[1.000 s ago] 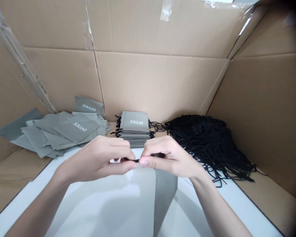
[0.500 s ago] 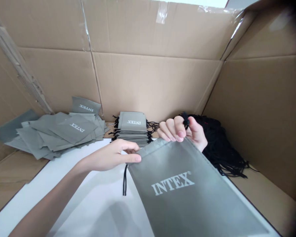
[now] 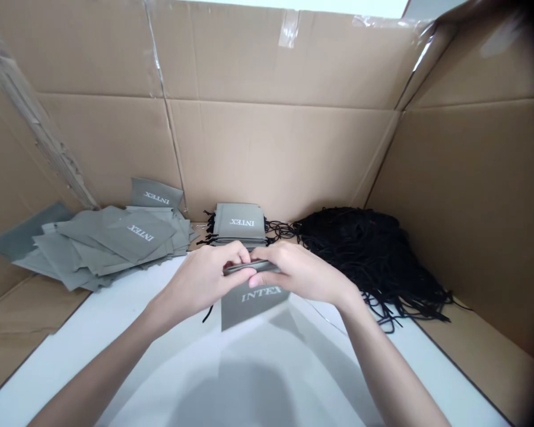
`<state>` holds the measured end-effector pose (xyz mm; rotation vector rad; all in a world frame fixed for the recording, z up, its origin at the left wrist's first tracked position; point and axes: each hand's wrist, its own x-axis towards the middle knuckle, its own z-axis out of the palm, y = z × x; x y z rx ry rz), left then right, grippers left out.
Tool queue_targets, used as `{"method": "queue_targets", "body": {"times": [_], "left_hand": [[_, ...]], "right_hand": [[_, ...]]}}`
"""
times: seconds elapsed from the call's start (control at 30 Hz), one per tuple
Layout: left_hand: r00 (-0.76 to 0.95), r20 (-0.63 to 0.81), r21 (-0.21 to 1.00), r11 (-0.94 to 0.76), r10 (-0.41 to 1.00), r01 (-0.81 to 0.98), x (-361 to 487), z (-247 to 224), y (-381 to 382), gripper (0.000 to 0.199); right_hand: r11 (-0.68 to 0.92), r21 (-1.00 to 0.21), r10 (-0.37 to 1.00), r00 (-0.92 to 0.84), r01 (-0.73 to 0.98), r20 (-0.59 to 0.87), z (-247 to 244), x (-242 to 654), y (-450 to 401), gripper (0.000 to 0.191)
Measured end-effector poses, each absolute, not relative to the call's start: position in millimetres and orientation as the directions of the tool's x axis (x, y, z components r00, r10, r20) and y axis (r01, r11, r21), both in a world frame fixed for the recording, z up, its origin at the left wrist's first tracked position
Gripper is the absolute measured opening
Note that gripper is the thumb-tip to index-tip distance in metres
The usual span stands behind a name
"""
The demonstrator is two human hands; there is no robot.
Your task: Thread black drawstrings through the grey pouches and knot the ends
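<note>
Both hands grip the top edge of a grey drawstring pouch point(image 3: 253, 308) with white INTEX lettering. My left hand point(image 3: 211, 270) pinches the left part of that edge between thumb and fingers. Close beside it, my right hand point(image 3: 289, 267) pinches the right part, and the thumbs nearly meet. The pouch hangs down toward the white work surface point(image 3: 169, 356). A black cord end point(image 3: 207, 314) dangles below my left hand. Behind the hands lies a stack of corded grey pouches point(image 3: 239, 220), its lower part hidden by my fingers.
On the left is a loose heap of flat grey pouches point(image 3: 115, 237). A large tangle of black cords point(image 3: 360, 243) lies at the right, with strands trailing onto the white surface. Tall cardboard walls point(image 3: 271, 154) enclose the back and sides.
My right hand has moved left and down, next to my left hand, and now holds the pouch edge. The pouch has swung away from the camera and hangs upright below the hands.
</note>
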<state>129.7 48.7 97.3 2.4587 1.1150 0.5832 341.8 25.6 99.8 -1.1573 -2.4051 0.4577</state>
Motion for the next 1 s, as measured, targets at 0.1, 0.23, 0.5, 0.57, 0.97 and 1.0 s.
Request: {"method": "queue_targets", "body": {"times": [0.1, 0.23, 0.5, 0.57, 0.97, 1.0], "left_hand": [[0.609, 0.154, 0.651, -0.543, 0.778, 0.53, 120.5, 103.1, 56.1, 0.026], [0.682, 0.082, 0.695, -0.533, 0.726, 0.484, 113.8, 107.7, 65.7, 0.035], [0.708, 0.092, 0.592, -0.61, 0.701, 0.527, 117.9, 105.0, 56.7, 0.04], [0.72, 0.089, 0.537, -0.642, 0.688, 0.547, 112.7, 108.0, 58.4, 0.04], [0.671, 0.197, 0.448, -0.674, 0.715, 0.587, 87.6, 124.6, 69.3, 0.037], [0.657, 0.219, 0.462, -0.67, 0.721, 0.581, 88.0, 124.9, 69.1, 0.035]], "right_hand": [[0.555, -0.545, 0.801, -0.58, 0.628, 0.148, 94.3, 346.2, 36.0, 0.035], [0.496, -0.627, 0.824, -0.553, 0.601, 0.122, 97.2, 358.6, 35.1, 0.031], [0.436, -0.821, 0.784, -0.603, 0.368, 0.147, 89.4, 339.5, 37.3, 0.032], [0.426, -0.838, 0.784, -0.601, 0.341, 0.155, 88.2, 340.5, 39.5, 0.032], [0.305, -0.88, 0.858, -0.505, 0.365, 0.088, 90.9, 341.0, 36.6, 0.014], [0.332, -0.871, 0.858, -0.5, 0.363, 0.118, 91.2, 339.4, 36.4, 0.014]]}}
